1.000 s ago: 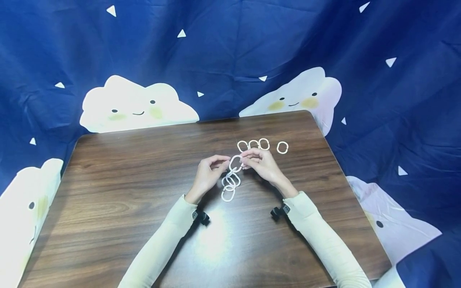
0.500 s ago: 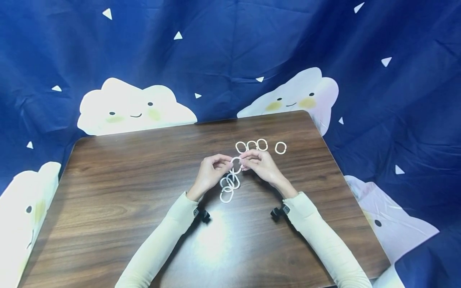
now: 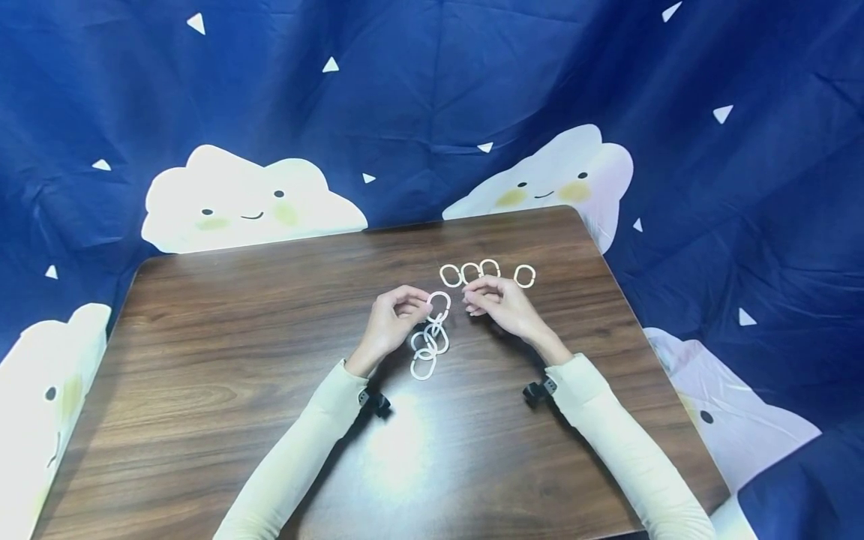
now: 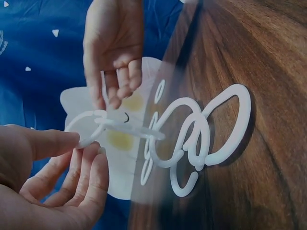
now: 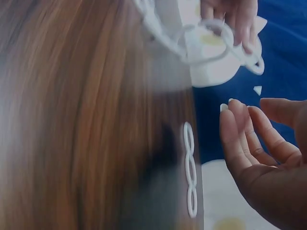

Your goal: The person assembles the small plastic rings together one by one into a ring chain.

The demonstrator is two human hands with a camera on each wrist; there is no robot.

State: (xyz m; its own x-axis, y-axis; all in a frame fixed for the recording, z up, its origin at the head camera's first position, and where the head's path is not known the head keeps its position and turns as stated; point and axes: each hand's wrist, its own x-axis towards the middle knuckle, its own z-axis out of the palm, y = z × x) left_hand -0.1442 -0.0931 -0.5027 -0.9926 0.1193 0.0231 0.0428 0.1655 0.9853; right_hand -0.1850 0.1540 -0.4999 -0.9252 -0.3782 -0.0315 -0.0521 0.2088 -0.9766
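Note:
A short chain of white plastic C-shaped links hangs and trails below my left hand. That hand's thumb and fingers pinch the topmost link, which is linked into the one below it; the lowest link lies on the wood. My right hand is just right of the chain, apart from it. Seen in the right wrist view, the fingers of that hand are loosely bent and hold nothing.
Behind my right hand lie three white links side by side, partly covered by its fingers. Another link lies alone to their right. A brown wooden table bears everything, with a blue cloud-patterned curtain behind it.
Earlier both hands held the top link. My right hand has let go and moved a little to the right, while my left hand stays near the same spot with the link.

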